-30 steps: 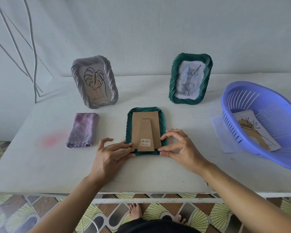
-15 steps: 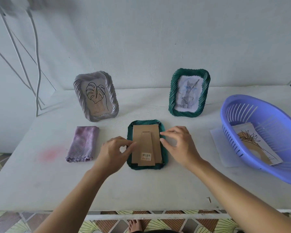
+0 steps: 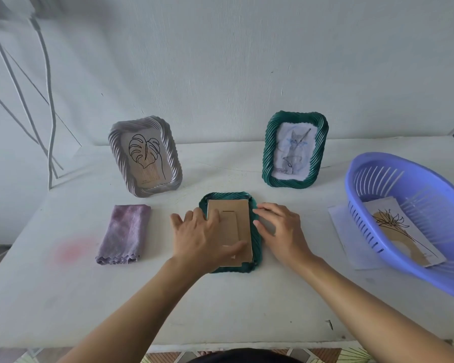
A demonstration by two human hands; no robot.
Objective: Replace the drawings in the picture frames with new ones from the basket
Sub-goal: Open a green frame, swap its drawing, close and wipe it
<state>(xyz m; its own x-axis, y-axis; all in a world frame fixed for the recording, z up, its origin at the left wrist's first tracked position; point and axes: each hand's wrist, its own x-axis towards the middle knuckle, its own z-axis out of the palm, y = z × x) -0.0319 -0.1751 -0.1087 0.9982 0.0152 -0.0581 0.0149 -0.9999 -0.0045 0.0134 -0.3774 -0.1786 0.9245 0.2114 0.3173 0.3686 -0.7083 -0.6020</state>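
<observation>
The left hand [image 3: 202,238] is pressing flat on the cardboard back [image 3: 240,221] of the face-down green frame [image 3: 256,247]; the right hand [image 3: 282,231], fingers spread, is touching its edge. Right of it, one drawing [image 3: 401,233] is waiting in the basket [image 3: 430,273].

No legible text is seen; only faint, unreadable print is found at the lower edge of the leaf drawing [image 3: 146,160] in the upright grey rope-pattern frame [image 3: 145,156], beyond the left hand [image 3: 203,238].

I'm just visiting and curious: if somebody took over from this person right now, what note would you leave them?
Left hand: flat on the cardboard back of the face-down green frame.
Right hand: fingertips at that frame's right edge, holding nothing.
Grey frame and second green frame stand behind.
Basket, right, holds a new drawing.
Done: cannot tell.
Left: probably the face-down frame, perhaps others.
</observation>
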